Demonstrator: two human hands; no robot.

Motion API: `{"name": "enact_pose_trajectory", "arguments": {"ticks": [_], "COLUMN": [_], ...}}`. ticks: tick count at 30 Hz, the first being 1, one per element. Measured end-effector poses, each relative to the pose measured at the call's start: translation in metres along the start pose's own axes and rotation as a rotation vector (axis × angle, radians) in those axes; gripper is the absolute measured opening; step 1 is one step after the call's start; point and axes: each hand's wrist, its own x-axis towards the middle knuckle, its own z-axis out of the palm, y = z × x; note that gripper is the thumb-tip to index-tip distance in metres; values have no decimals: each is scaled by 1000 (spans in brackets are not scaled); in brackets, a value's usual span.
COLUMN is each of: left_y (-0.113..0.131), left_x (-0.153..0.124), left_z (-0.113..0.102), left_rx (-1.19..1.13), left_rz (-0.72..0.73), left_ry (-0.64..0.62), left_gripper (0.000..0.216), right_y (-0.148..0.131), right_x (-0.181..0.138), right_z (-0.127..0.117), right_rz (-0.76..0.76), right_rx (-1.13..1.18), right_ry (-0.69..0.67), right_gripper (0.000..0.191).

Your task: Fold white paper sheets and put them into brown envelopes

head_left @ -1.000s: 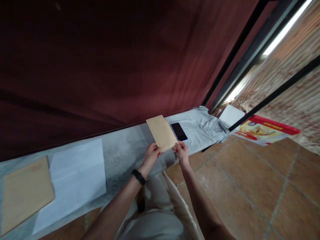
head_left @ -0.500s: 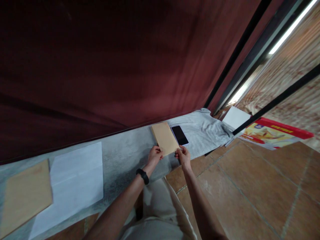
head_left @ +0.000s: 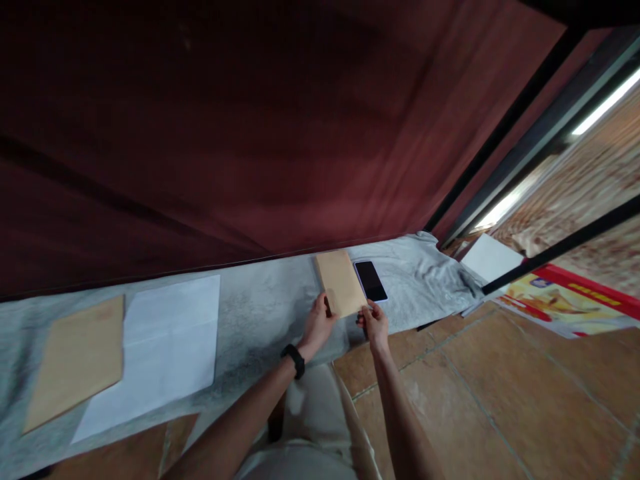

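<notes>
A small brown envelope (head_left: 341, 283) lies low over the grey cloth (head_left: 260, 313), and both my hands grip its near edge. My left hand (head_left: 320, 323), with a black band on the wrist, pinches the near left corner. My right hand (head_left: 375, 323) pinches the near right corner. A black phone (head_left: 371, 281) lies flat on the cloth just right of the envelope.
A white sheet (head_left: 160, 347) and a larger brown envelope (head_left: 77, 360) lie on the cloth at the left. A dark red curtain (head_left: 225, 133) hangs behind. White paper (head_left: 493, 259) and a red-and-yellow printed sheet (head_left: 570, 300) lie on the tiled floor (head_left: 500, 400) at right.
The small envelope has come down from a raised, tilted hold to lie nearly flat on the cloth beside the phone. Both hands stayed on its near edge. The view has shifted right.
</notes>
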Motion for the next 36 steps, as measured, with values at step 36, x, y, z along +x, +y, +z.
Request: {"name": "enact_pose_trajectory", "arguments": {"ticks": [36], "left_y": [23], "left_x": [-9], "left_z": [-14], "left_rx": [371], "left_rz": [155], "left_ry": [-168], "left_gripper": [51], "right_y": [-10], "right_x": [-6], "right_z": [2], "right_rz": [-25], "right_rx": [-69], "right_ry": [-33], "right_gripper": [54]}}
